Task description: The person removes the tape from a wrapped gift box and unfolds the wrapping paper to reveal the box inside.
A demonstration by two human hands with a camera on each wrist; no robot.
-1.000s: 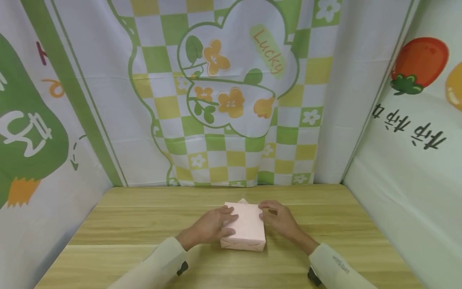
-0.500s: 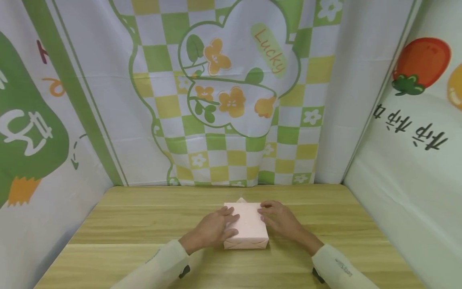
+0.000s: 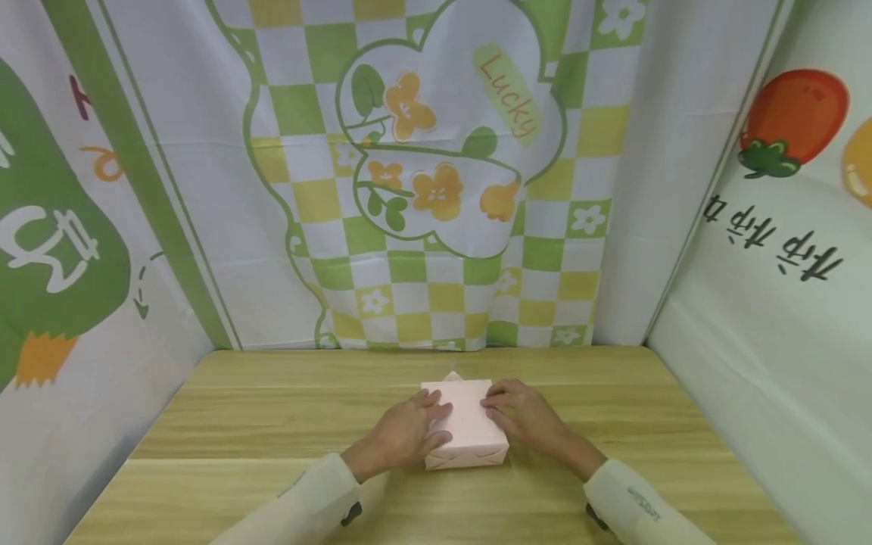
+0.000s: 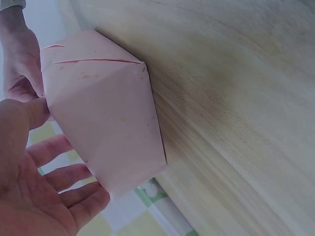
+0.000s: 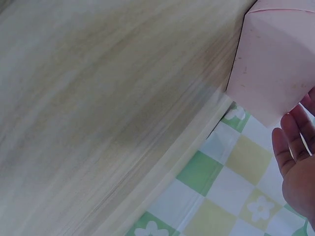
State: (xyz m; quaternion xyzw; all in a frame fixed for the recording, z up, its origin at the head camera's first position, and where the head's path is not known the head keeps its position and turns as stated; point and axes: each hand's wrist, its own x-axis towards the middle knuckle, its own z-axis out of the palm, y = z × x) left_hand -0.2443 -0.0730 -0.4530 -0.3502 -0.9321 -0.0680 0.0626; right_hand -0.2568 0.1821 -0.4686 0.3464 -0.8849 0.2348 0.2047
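Observation:
A pale pink folded-paper box [image 3: 466,424] sits on the wooden table, its small pointed flap [image 3: 453,376] sticking out at the far end. My left hand [image 3: 398,433] rests on the box's left top edge, fingers spread and thumb near the front corner. In the left wrist view the left hand [image 4: 54,177] touches the edge with its fingertips, and the box [image 4: 103,118] shows a slit near its end. Fingertips of my right hand [image 3: 527,416] touch the top along the right edge. The right wrist view has the right hand [image 5: 298,152] with loosely bent fingers beside the box [image 5: 275,64].
The wooden table [image 3: 272,412] spreads out on both sides of the box. A green and yellow checked cloth [image 3: 436,303] hangs behind the table's far edge. Printed white cloth walls [image 3: 770,325] stand at the sides.
The box has turned slightly, its near end swinging to the right. My right hand has shifted a little left, its fingertips further onto the top. The left hand has barely moved.

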